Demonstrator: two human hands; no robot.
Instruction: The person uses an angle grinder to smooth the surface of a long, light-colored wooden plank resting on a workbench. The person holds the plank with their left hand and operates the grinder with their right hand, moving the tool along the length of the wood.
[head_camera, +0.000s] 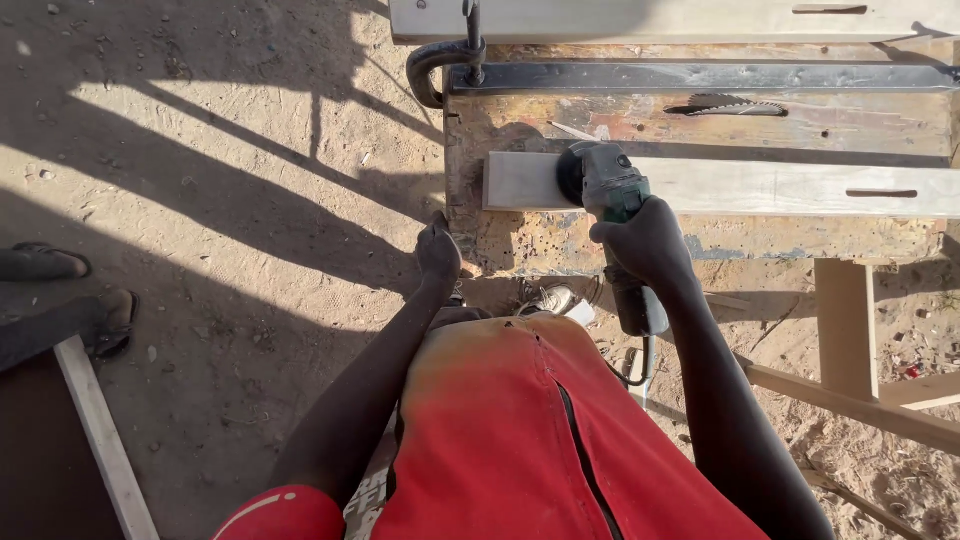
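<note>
Right hand (648, 243) grips green angle grinder (612, 190) on pale plank (760, 187) | left hand (438, 250) fisted, empty, at near-left workbench (560, 245) corner

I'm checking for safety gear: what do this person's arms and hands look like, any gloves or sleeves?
Both arms are bare, with no long sleeves. The left hand and right hand wear no gloves, rings or watch that I can see. A red garment with an orange fade covers the body.

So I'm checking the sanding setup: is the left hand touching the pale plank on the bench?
Apart. The head view shows the left hand closed at the workbench corner, with bare bench surface between it and the pale plank. Only the grinder meets the plank.
</note>
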